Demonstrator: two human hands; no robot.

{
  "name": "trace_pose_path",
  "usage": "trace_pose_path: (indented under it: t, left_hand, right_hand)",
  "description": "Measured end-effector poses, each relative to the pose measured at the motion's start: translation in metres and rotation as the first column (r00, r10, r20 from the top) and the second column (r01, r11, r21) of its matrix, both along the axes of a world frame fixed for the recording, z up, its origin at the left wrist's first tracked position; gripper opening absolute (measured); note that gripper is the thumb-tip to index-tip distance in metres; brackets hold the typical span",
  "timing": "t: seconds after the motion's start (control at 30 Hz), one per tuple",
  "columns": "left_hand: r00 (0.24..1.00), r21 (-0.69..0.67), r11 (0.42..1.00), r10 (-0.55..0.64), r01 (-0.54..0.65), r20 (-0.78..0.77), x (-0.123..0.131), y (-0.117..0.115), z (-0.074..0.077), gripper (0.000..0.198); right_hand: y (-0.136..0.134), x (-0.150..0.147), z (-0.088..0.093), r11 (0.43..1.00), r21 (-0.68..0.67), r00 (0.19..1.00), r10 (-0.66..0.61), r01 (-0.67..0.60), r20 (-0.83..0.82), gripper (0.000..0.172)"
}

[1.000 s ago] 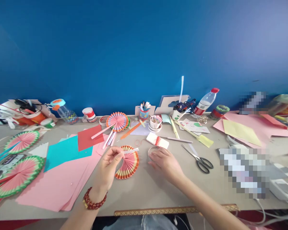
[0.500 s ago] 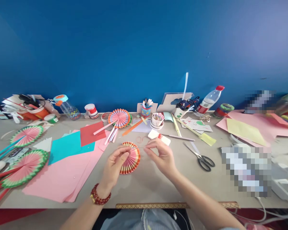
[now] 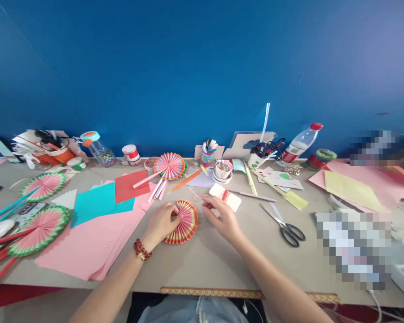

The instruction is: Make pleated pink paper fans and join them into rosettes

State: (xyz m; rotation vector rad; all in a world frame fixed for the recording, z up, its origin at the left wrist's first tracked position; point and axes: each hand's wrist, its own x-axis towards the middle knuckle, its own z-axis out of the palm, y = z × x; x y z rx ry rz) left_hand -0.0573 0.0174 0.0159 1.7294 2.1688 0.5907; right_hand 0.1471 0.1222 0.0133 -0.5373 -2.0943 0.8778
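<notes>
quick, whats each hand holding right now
left hand: closed, pinching the pleated paper fan
right hand: fingertips pinched shut; what they hold cannot be told

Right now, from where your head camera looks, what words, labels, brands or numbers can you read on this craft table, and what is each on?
No text reads clearly.
Red label on the water bottle: too blurred.
Red band on the white jar: too small.
Red marks on the white card: illegible.
The grey patches: pixelated.
The paper fan pinched by the left hand: stripes only, no text.
</notes>
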Motion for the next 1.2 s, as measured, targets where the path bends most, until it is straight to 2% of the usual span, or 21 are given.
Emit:
trace_pose_path:
  t: [0.17, 0.27, 0.47, 0.6, 0.67, 0.7, 0.8, 0.87, 0.97, 1.07, 1.13, 1.2]
  left_hand:
    - [1.0, 0.006, 1.0, -0.014, 0.014, 0.008, -0.002, 0.003, -0.005, 0.014]
    - [0.998, 0.055, 0.997, -0.058, 0.057, 0.018, -0.004, 0.001, -0.009, 0.014]
    - [0.991, 0.127, 0.987, -0.112, 0.103, 0.069, -0.003, 0.0, -0.015, 0.019]
    - [0.96, 0.141, 0.986, -0.117, 0.083, 0.253, 0.0, -0.003, -0.012, 0.021]
    - [0.887, 0.13, 0.989, -0.124, 0.073, 0.446, 0.001, -0.005, -0.009, 0.02]
    - [0.821, 0.117, 0.991, -0.125, 0.071, 0.556, 0.002, -0.006, -0.008, 0.019]
    - [0.566, 0.08, 0.994, -0.105, 0.07, 0.818, 0.005, -0.006, -0.003, 0.017]
    - [0.424, 0.084, 0.993, -0.112, 0.085, 0.899, 0.009, -0.005, 0.0, 0.019]
    - [0.277, 0.189, 0.977, -0.208, 0.095, 0.938, 0.019, -0.002, 0.003, 0.023]
    - [0.218, 0.331, 0.941, -0.339, 0.072, 0.915, 0.028, 0.001, 0.003, 0.023]
    - [0.223, 0.37, 0.924, -0.383, 0.099, 0.897, 0.031, 0.002, 0.001, 0.019]
    - [0.264, 0.367, 0.918, -0.394, 0.148, 0.88, 0.03, 0.001, -0.001, 0.014]
  right_hand:
    - [-0.007, -0.006, -0.013, 0.997, 0.074, 0.943, -0.019, -0.006, 0.333, 0.05]
    - [-0.008, -0.01, -0.017, 0.987, 0.16, 0.9, -0.087, 0.02, 0.426, 0.055]
    - [-0.006, -0.012, -0.022, 0.97, 0.242, 0.901, -0.101, -0.005, 0.421, 0.059]
    - [-0.003, -0.011, -0.021, 0.968, 0.251, 0.933, -0.092, 0.002, 0.347, 0.057]
    - [-0.001, -0.01, -0.016, 0.971, 0.24, 0.957, -0.08, 0.011, 0.278, 0.055]
    - [-0.001, -0.01, -0.012, 0.972, 0.235, 0.969, -0.068, 0.011, 0.236, 0.055]
    - [0.0, -0.007, 0.002, 0.967, 0.255, 0.99, -0.03, -0.006, 0.137, 0.057]
    - [0.0, -0.006, 0.012, 0.954, 0.298, 0.993, -0.015, -0.021, 0.118, 0.059]
    - [0.003, -0.006, 0.024, 0.925, 0.379, 0.992, -0.014, -0.036, 0.129, 0.062]
    - [0.006, -0.006, 0.031, 0.916, 0.398, 0.994, -0.003, -0.043, 0.113, 0.063]
    - [0.009, -0.006, 0.03, 0.933, 0.359, 0.998, 0.006, -0.03, 0.068, 0.064]
    - [0.01, -0.006, 0.026, 0.951, 0.307, 1.0, 0.01, -0.018, 0.026, 0.065]
